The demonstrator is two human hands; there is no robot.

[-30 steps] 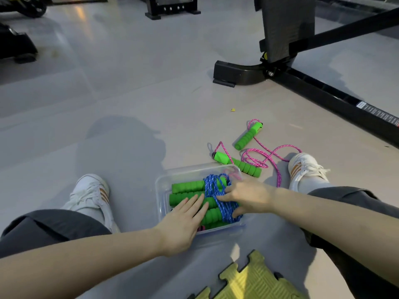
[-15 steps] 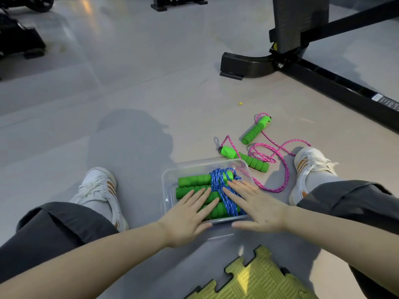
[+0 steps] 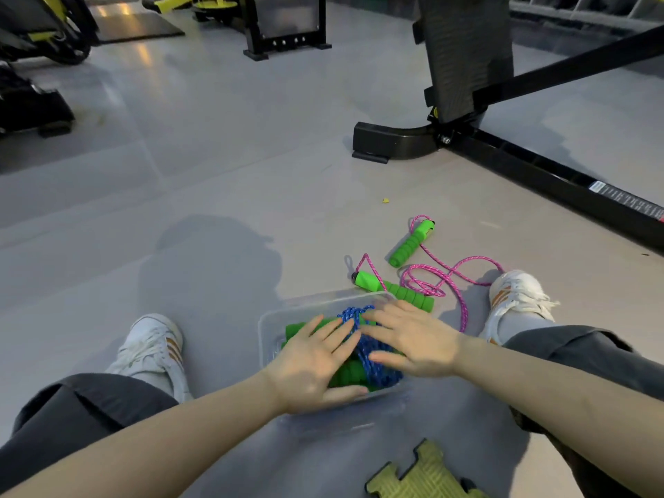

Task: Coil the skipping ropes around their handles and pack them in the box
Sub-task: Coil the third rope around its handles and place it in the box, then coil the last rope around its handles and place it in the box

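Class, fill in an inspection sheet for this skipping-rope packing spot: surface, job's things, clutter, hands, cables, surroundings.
Surface: grey floor, smooth and slightly glossy.
Job's things: clear box holds the blue rope wound round green handles; pink rope lies loose on the floor beyond the box, not coiled.
Clutter: yellow foam tile near the box; small yellow scrap farther off.
Hands: left hand and right hand lie flat on the bundle in the box, fingers straight.
Cables: nothing seen.
Surroundings: black machine frame at right; more gym equipment at far left; white shoes on either side of the box.
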